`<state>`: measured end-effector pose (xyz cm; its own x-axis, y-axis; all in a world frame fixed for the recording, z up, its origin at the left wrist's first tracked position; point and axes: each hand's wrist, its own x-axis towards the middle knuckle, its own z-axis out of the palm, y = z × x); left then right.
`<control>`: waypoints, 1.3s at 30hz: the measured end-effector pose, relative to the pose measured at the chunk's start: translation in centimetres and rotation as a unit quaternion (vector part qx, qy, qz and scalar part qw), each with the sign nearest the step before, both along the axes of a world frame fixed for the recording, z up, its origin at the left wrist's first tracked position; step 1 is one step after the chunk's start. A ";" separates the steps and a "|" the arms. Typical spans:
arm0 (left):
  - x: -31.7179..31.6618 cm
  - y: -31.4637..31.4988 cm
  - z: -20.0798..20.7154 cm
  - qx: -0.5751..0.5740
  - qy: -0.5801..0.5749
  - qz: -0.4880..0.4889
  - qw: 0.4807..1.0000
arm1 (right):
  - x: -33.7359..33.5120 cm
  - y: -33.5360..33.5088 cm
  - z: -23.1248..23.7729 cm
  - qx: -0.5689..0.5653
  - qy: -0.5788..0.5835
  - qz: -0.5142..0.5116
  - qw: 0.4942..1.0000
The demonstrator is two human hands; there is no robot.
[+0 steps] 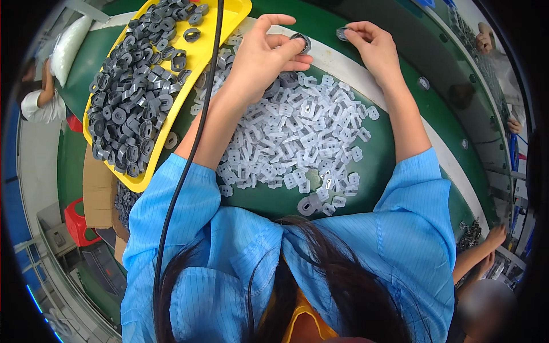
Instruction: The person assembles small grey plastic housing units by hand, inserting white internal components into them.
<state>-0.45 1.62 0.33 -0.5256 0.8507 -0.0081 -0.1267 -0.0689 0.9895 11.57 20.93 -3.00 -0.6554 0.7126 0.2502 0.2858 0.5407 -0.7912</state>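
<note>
Both my hands are raised over the far edge of the green work table. In my left hand, a small dark grey round plastic part is pinched between thumb and fingers. My right hand grips another small grey part with its fingertips, a short way to the right. Below them lies a loose heap of translucent whitish plastic pieces. At the left, a yellow tray is heaped with dark grey ring-shaped parts.
A black cable hangs across the left side, over the tray's edge. Beyond the white strip, a green surface carries a small part. A cardboard box and red stool stand lower left. Other people's hands show right.
</note>
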 end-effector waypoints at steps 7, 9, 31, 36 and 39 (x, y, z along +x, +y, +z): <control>-0.9 0.3 -1.8 -0.029 0.182 0.015 0.983 | 1.4 -1.4 2.8 0.271 -0.089 0.016 0.958; -0.8 -0.2 -1.9 -0.022 0.287 0.035 0.957 | 1.6 -5.2 5.1 0.218 -0.197 0.096 0.951; 0.8 -0.2 -1.1 0.003 0.386 0.066 0.920 | -0.1 -6.8 4.1 -0.050 0.013 0.158 0.986; 1.2 0.2 -1.0 0.051 0.385 0.054 0.920 | 0.0 -6.2 3.7 -0.141 0.062 0.157 0.975; 1.4 -0.3 -0.3 0.047 0.399 0.024 0.915 | 0.5 -6.1 4.3 -0.263 0.055 0.204 0.941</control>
